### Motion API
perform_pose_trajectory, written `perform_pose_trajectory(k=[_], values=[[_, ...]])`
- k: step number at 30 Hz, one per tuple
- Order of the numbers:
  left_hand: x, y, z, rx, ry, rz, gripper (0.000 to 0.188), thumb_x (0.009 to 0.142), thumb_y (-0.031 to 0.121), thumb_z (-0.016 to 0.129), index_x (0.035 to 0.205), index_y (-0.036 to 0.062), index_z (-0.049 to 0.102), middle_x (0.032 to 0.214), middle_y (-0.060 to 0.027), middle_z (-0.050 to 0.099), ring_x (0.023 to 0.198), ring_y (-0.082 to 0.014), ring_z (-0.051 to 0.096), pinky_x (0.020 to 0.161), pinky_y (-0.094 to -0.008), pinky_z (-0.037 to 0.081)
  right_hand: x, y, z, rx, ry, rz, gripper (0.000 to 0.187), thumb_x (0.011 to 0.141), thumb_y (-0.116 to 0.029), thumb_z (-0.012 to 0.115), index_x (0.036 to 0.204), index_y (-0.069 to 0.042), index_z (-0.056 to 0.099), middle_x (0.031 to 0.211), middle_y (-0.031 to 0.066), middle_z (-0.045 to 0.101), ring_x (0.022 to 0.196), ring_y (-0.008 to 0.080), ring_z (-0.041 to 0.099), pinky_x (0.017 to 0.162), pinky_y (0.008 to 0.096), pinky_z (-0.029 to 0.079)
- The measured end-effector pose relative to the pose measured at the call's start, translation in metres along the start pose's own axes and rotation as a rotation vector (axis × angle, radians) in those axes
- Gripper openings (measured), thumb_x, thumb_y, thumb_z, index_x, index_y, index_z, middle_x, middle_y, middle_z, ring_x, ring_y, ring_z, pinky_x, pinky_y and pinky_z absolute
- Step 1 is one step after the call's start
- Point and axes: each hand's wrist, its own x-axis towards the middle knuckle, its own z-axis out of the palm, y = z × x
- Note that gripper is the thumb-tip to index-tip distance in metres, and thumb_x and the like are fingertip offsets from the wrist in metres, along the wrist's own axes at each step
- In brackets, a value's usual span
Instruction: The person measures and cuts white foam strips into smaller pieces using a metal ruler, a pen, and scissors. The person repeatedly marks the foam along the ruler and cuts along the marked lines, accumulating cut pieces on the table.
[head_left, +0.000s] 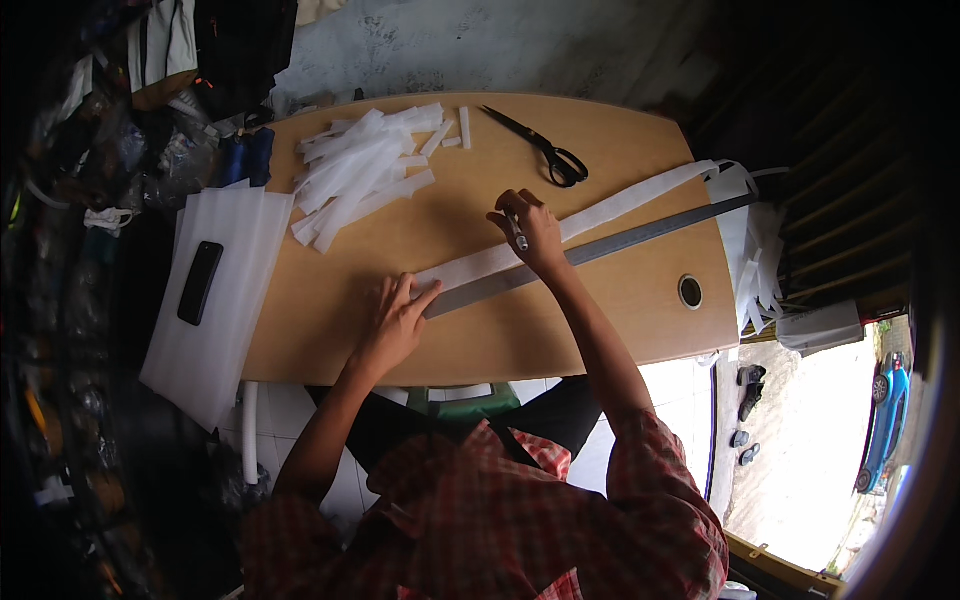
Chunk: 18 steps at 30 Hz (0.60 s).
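A long white strip [600, 213] of thin sheet material lies slantwise across the table, running to its right edge. Along its near side rests a long grey metal ruler [640, 234]. My left hand [396, 325] has its fingers spread and lying on the left end of the strip, beside the ruler's end. My right hand [537, 232] is closed round a white pen [520, 238] over the middle of the strip. Whether the pen tip touches the strip is hidden. Black-handled scissors [550, 155] lie beyond my right hand, blades partly closed or shut; I cannot tell which.
A pile of cut white strips [360, 165] covers the table's far left. Large white sheets [235, 270] overhang the left edge, with a black phone [201, 283] on them. A round hole [690, 291] pierces the wooden table [620, 320] at right. More white pieces [762, 262] hang beyond the right edge.
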Motion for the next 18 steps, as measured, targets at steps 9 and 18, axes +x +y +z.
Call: perform_pose_trajectory(k=[9,18], values=[[0.037,0.028,0.006,-0.035,0.172,-0.043,0.033,0.083,0.012,0.067,0.115,0.0057,0.063,0.113,-0.0085,0.055,0.107,-0.0307,0.052,0.086,-0.0474,0.042,0.032,0.011,0.048,-0.280,-0.085,-0.012,0.024,0.081,-0.004,0.057,0.105,-0.008,0.059,0.102,0.0181,0.058,0.081,0.0383,0.066,0.067,0.0478,0.053],[0.084,0.033,0.038,-0.013,0.204,0.019,0.035,0.082,0.018,0.073,0.111,0.0026,0.062,0.109,-0.0123,0.059,0.104,-0.0327,0.054,0.084,-0.0475,0.044,0.063,0.117,-0.001,-0.641,-0.067,0.271,0.033,0.084,-0.012,0.061,0.116,-0.005,0.058,0.120,0.0163,0.057,0.115,0.0315,0.056,0.086,0.0465,0.052]])
